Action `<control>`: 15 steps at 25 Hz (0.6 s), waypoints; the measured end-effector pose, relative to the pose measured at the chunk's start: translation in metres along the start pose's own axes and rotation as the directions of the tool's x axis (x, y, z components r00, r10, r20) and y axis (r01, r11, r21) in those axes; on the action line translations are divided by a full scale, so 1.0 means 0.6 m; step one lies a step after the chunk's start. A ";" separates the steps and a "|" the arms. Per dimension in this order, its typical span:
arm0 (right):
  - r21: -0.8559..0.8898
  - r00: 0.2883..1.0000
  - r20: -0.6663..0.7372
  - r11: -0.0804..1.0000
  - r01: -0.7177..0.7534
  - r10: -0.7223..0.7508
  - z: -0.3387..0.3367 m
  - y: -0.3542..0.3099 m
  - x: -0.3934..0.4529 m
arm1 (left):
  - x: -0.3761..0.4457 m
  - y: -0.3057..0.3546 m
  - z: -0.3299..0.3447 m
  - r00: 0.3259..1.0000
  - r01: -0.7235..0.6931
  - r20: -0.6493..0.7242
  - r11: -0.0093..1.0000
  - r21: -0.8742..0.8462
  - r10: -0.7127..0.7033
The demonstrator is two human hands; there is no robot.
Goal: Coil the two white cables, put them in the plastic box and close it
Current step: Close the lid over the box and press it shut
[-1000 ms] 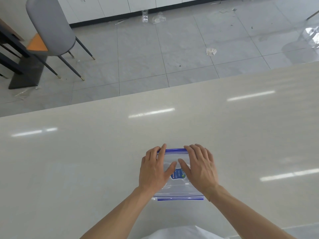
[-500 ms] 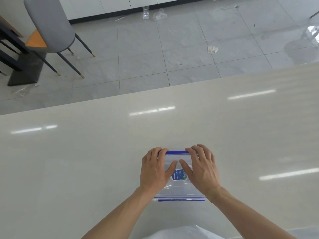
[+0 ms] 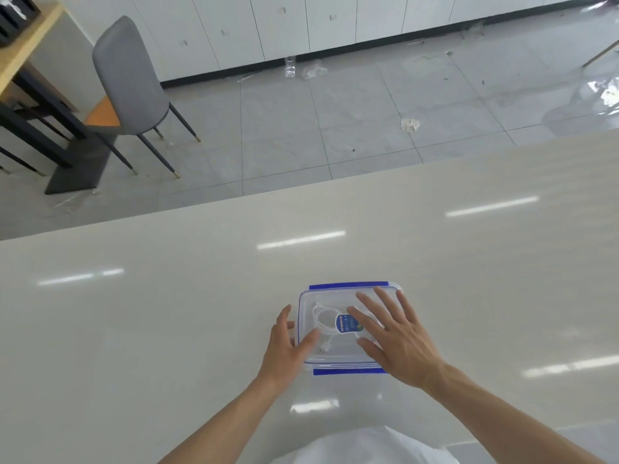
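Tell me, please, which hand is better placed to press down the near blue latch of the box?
Probably the right hand: it lies flat on the lid, its heel just above the near latch. The left hand sits at the box's left edge, beside that latch's end.

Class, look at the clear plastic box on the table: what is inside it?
White cable lies coiled inside the box, seen through the lid. The blue label and the right hand cover part, so two separate cables cannot be counted.

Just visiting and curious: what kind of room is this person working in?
Probably an office or canteen-like workroom, not a home: a long pale counter, white cabinets along the wall, a grey chair at a wooden table, and a littered tiled floor.
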State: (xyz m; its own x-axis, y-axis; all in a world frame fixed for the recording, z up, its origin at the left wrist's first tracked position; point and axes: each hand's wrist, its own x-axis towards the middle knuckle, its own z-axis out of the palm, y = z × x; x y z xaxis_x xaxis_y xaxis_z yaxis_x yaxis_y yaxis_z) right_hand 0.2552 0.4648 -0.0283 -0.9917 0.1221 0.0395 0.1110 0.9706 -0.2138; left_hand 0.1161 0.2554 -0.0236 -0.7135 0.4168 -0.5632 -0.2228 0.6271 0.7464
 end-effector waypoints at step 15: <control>0.000 0.993 -0.087 0.997 -0.076 0.076 0.006 -0.017 -0.011 | -0.064 0.011 0.029 0.931 0.365 0.113 0.873 -0.323 -0.347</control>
State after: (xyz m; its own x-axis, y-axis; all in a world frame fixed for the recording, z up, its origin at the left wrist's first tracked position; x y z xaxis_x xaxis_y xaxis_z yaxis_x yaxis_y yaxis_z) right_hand 0.2605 0.4532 -0.0297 -0.9712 0.2127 0.1075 0.1861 0.9585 -0.2160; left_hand 0.1538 0.2551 -0.0033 -0.5119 0.2450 -0.8234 -0.6691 0.4874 0.5610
